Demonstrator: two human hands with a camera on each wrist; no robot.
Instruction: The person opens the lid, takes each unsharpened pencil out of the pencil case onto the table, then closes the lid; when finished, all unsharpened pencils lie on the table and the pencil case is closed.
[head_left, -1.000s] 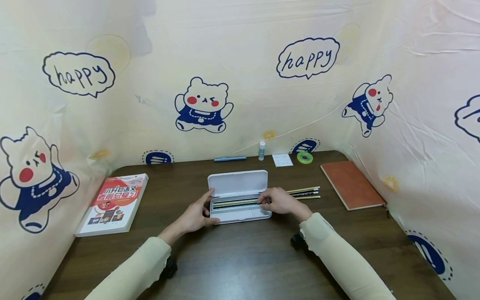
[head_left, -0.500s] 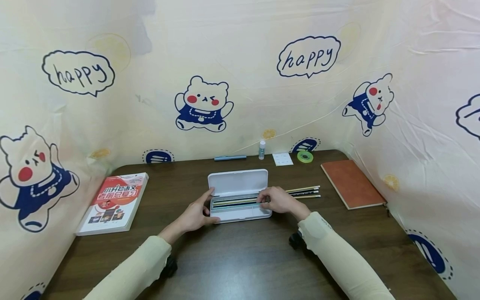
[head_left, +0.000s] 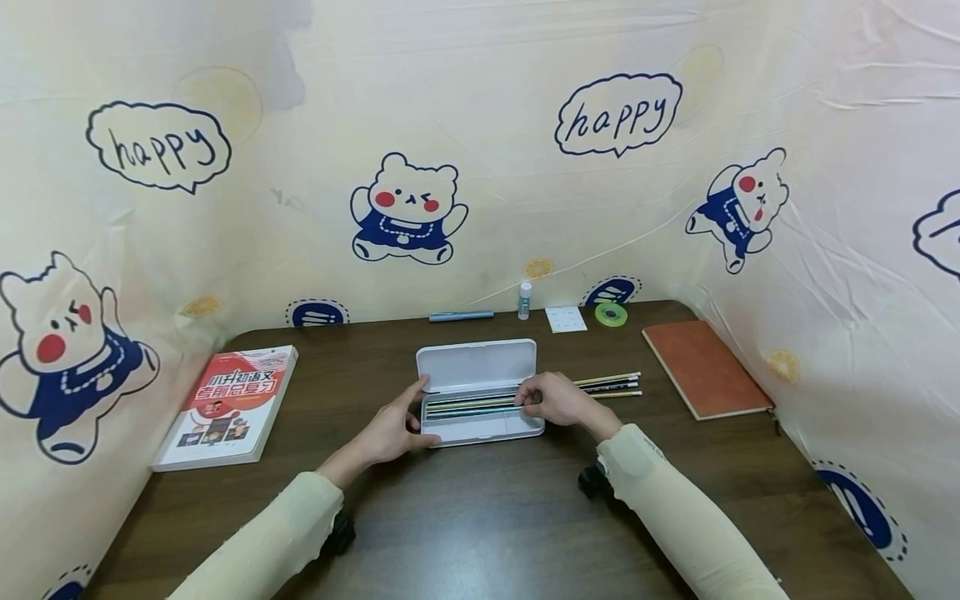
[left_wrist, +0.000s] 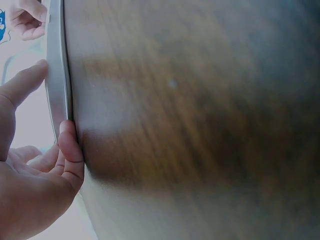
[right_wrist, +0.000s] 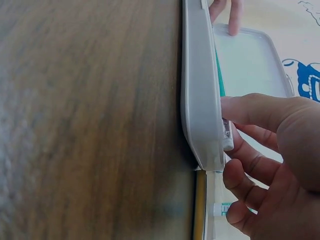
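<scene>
While both forearms in pale cream sleeves reach forward over the dark wooden table (head_left: 480,517), the hands meet at an open white pencil case (head_left: 480,427) lying near the middle of it, its lid (head_left: 476,364) folded back toward the far wall.

The left hand (head_left: 390,433) sits at the case's left end, wrist low and palm turned inward. Its thumb stretches up along the left edge toward the hinge while the fingers wrap the near left corner; the left wrist view shows a fingertip (left_wrist: 70,145) pressed against the case's thin rim, the thumb held just apart from it. So the hand is loosely cupped around that end, bracing it.

The right hand (head_left: 558,400) comes in from the right, knuckles up and fingers bent down over the case's right end. In the right wrist view its fingers (right_wrist: 250,165) curl at the case's end wall and seem to pinch a slim item there, though what exactly they hold is too hidden to tell. Several pencils (head_left: 468,406) lie lengthwise inside the tray.

More pencils (head_left: 611,383) lie on the table just right of the right hand, side by side. Farther off rest a red-covered book (head_left: 228,404) at the left, a brown notebook (head_left: 701,369) at the right, and along the far edge a blue pen (head_left: 461,316), a small glue stick (head_left: 524,300), a white note card (head_left: 566,318) and a green tape roll (head_left: 610,314).
</scene>
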